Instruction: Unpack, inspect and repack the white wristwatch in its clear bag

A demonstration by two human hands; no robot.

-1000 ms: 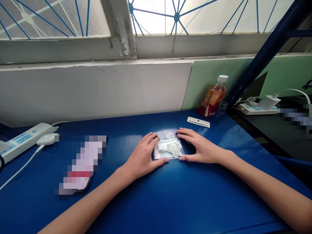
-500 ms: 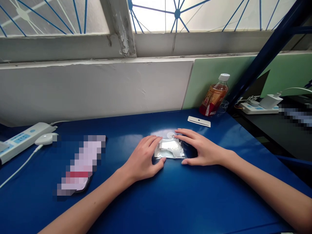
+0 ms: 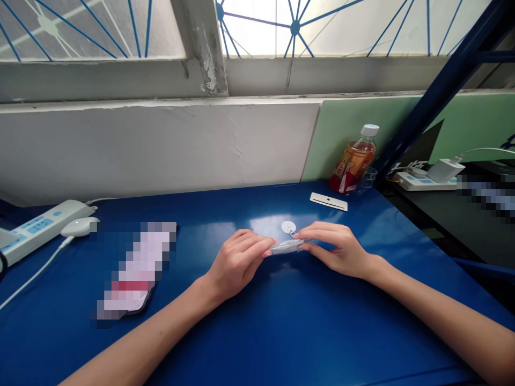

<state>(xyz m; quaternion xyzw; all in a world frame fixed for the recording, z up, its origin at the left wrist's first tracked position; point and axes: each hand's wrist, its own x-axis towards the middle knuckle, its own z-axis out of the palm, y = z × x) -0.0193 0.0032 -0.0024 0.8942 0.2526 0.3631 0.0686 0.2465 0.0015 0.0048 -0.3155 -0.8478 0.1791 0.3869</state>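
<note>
A clear plastic packet (image 3: 286, 246) with a white watch inside is held just above the blue table (image 3: 281, 332), seen edge-on. My left hand (image 3: 237, 261) pinches its left end with curled fingers. My right hand (image 3: 336, 247) pinches its right end. A small white round disc (image 3: 288, 227) lies on the table just behind the packet.
A white flat strip (image 3: 328, 201) lies behind my right hand. A bottle of amber drink (image 3: 354, 160) stands at the back right. A phone (image 3: 132, 273), blurred out, lies at the left, with a white power strip (image 3: 38, 230) and white charger (image 3: 79, 227) beyond it. Another power strip (image 3: 424, 179) sits far right.
Both hands closed on the packet's ends and lifted it off the table, tipping it from flat to edge-on. The white disc behind it came into full view.
</note>
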